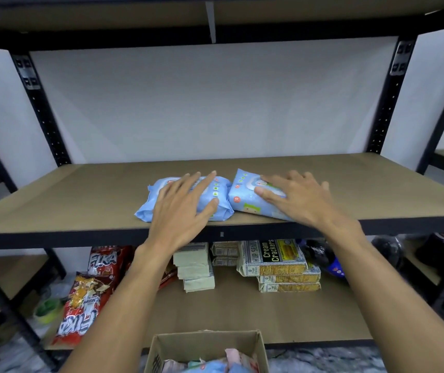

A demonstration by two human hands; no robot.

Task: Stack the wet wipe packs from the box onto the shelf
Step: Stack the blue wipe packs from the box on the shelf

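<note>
- While the left wet wipe pack [222, 188] and right wet wipe pack [242, 201] lie side by side at the shelf [81, 195] front edge, nothing is stacked yet.
- Left hand [180, 208] and right hand [301, 200] each lie flat on one pack, fingers spread, not pinching.
- Cardboard box [159, 345] below the shelf holds remaining packs [215, 368]; most of the work is left.

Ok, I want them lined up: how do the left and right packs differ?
The left pack lies roughly along the shelf edge; the right pack looks skewed, its right corner at the edge. The left hand covers the left pack's middle; the right hand covers the right pack's right part, its white lid showing. Both are blue, lying flat.
</note>
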